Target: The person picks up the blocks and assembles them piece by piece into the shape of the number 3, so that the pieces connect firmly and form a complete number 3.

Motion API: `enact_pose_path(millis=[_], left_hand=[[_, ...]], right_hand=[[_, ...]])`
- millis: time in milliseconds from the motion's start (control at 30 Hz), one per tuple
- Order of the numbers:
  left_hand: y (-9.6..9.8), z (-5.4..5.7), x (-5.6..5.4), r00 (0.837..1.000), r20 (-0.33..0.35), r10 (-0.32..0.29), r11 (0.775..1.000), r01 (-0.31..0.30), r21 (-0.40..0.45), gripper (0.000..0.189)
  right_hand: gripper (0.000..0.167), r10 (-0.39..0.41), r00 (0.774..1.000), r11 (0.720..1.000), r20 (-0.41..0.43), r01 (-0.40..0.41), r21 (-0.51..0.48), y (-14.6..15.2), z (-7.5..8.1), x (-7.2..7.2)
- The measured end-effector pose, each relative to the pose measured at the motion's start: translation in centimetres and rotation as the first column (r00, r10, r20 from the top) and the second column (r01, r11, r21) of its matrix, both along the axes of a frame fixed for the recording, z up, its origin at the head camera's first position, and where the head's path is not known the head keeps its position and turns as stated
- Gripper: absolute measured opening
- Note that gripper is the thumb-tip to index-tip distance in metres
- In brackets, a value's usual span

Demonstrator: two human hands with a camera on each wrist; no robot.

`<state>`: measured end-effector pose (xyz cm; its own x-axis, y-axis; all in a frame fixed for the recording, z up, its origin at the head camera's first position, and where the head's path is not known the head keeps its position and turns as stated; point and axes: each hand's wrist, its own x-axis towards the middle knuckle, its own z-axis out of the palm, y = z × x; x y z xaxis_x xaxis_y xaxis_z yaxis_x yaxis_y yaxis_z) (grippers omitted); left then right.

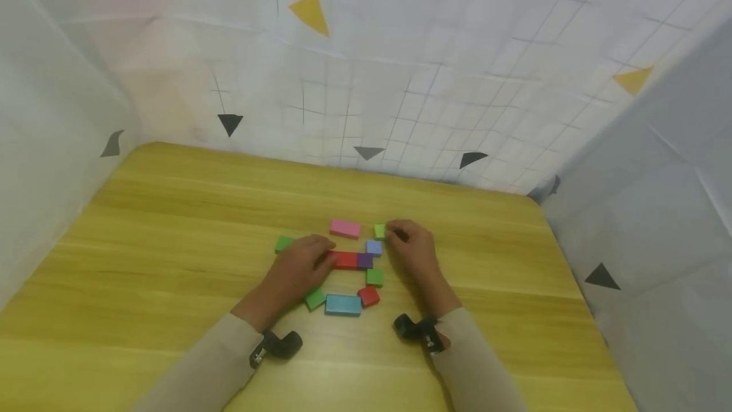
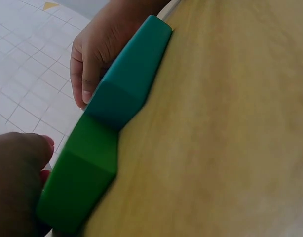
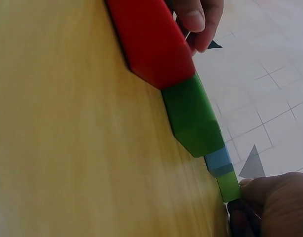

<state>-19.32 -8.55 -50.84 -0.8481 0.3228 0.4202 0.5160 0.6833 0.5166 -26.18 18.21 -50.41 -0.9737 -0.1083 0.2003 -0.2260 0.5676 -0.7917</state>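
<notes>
Tabletop arrangement of coloured blocks, w/ both hands of one person at work. R hand (image 1: 415, 250): thumb and finger pinch lime block (image 1: 380, 231) at its R side; this block sits at far R corner of the group, on wood-grain table (image 1: 486, 259). L hand (image 1: 297, 266): fingers bent, thumb and index at L end of long red block (image 1: 345, 260); whether they clamp it, cannot tell.

R column, far to near: lime block, periwinkle block (image 1: 373, 248) just beside it, purple block (image 1: 365, 260) set slightly L and abutting long red block, mid-green block (image 1: 374, 278), then small red block (image 1: 368, 296), turned at an angle. Near row: blue block (image 1: 343, 305) lies btwn small red block and tilted green block (image 1: 315, 299); L wrist view shows the latter two, blue and green, touching. Pink block (image 1: 345, 229) lies at far side, apart from lime block. Another green block (image 1: 283, 244), partly hidden, shows just beyond L hand.

Background: white sheet (image 1: 400, 49) w/ grid lines and yellow, grey & black triangles. Both wrists carry small black cams (image 1: 283, 345) over beige sleeves (image 1: 200, 361).
</notes>
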Motion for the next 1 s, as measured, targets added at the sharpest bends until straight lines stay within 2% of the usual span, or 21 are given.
enact_pose_path(millis=[333,500,733,1000], left_hand=[[0.14,-0.11,0.07,1.0,0.001,-0.015,0.999,0.014,0.047,0.022],[0.06,-0.12,0.17,0.999,0.042,-0.01,0.998,0.007,0.068,0.021],[-0.05,0.51,0.32,0.996,0.093,-0.015,0.995,0.005,0.1,0.02],[-0.06,0.32,0.17,0.995,0.096,-0.012,0.996,0.004,0.088,0.019]], right_hand=[[0.013,0.012,0.998,1.0,-0.058,-0.012,0.007,-0.22,-0.51,-0.07],[0.013,0.028,0.997,1.0,-0.072,-0.028,0.002,-0.27,-0.61,-0.06],[0.013,0.04,0.996,0.999,-0.084,-0.04,-0.007,-0.41,-0.48,-0.08],[0.012,0.054,0.994,0.999,-0.095,-0.053,0.007,-0.35,-0.6,-0.14]])
